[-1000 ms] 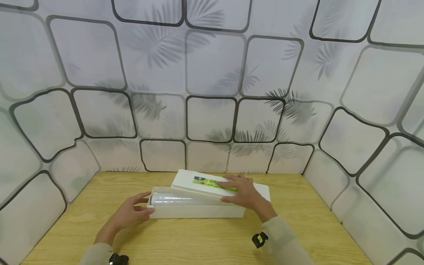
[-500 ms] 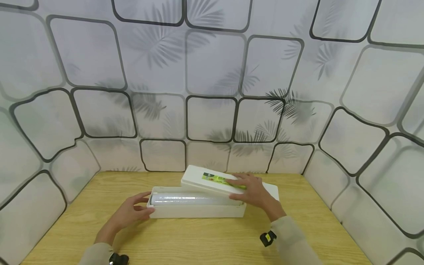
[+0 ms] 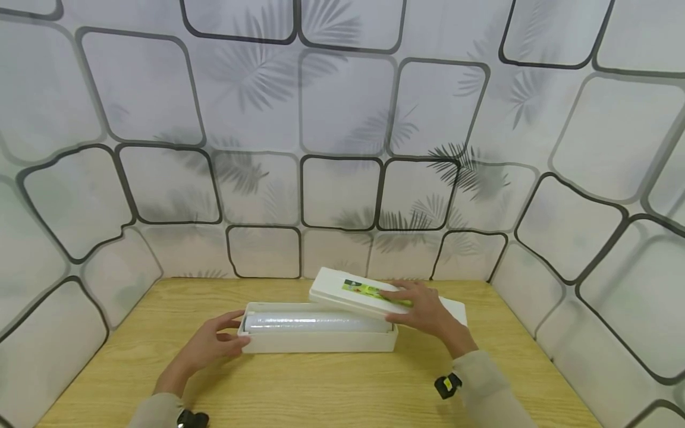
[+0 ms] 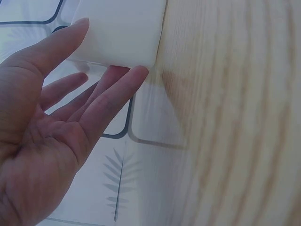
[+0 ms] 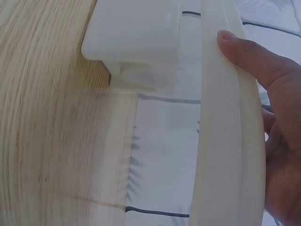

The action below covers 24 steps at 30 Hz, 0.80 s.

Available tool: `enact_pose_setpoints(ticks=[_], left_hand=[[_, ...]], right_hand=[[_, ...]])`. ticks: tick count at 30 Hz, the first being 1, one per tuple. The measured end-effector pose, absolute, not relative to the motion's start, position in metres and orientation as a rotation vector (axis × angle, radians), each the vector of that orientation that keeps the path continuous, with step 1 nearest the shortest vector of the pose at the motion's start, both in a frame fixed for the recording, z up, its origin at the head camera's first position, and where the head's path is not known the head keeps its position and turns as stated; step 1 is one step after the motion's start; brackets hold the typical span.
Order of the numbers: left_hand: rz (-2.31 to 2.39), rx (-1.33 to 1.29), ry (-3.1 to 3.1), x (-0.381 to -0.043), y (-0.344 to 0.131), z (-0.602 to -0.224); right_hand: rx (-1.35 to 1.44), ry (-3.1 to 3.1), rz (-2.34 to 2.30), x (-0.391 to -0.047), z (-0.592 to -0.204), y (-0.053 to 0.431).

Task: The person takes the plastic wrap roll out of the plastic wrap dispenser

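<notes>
A long white plastic-wrap box (image 3: 321, 342) lies on the table with a shiny roll of cling film (image 3: 316, 321) inside. At its left end is my left hand (image 3: 206, 348), thumb on the front corner and fingers at the end; the left wrist view shows this thumb and fingertips against the white box end (image 4: 120, 35). My right hand (image 3: 420, 309) grips the white lid (image 3: 334, 284) from above, thumb along its near edge. The lid, with its green label (image 3: 357, 288), slants over the box's right part. In the right wrist view, a gap separates lid (image 5: 225, 117) and box (image 5: 131, 33).
The wooden table (image 3: 299, 392) reaches back to a wall covering (image 3: 342, 190) patterned with rounded squares and leaves. Similar covering flanks the table on both sides. A small black camera (image 3: 448, 385) is strapped at the right wrist, another (image 3: 192, 418) at the left.
My right hand has moved the lid to the right, uncovering more of the cling film roll. The box and my left hand have stayed in place.
</notes>
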<state>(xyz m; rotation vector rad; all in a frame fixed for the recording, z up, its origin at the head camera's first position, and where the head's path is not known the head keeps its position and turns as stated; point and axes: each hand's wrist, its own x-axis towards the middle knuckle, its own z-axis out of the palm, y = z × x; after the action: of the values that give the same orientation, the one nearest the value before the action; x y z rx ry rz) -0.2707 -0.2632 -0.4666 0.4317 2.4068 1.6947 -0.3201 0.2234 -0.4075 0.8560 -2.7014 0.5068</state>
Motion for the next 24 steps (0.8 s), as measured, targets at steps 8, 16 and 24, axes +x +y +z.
enact_pose_setpoints(ticks=[8,16,24], left_hand=[[1.697,0.444,2.416,-0.27,-0.263,-0.466],[1.689,0.45,2.424,-0.269,-0.263,-0.466],[1.695,0.431,2.415,-0.27,-0.262,-0.466]], right_hand=[[0.801,-2.67,0.48,-0.319,-0.409,0.241],[0.767,-2.681,0.446,-0.318,-0.413,0.261],[0.711,-2.763,0.456,-0.317,-0.413,0.275]])
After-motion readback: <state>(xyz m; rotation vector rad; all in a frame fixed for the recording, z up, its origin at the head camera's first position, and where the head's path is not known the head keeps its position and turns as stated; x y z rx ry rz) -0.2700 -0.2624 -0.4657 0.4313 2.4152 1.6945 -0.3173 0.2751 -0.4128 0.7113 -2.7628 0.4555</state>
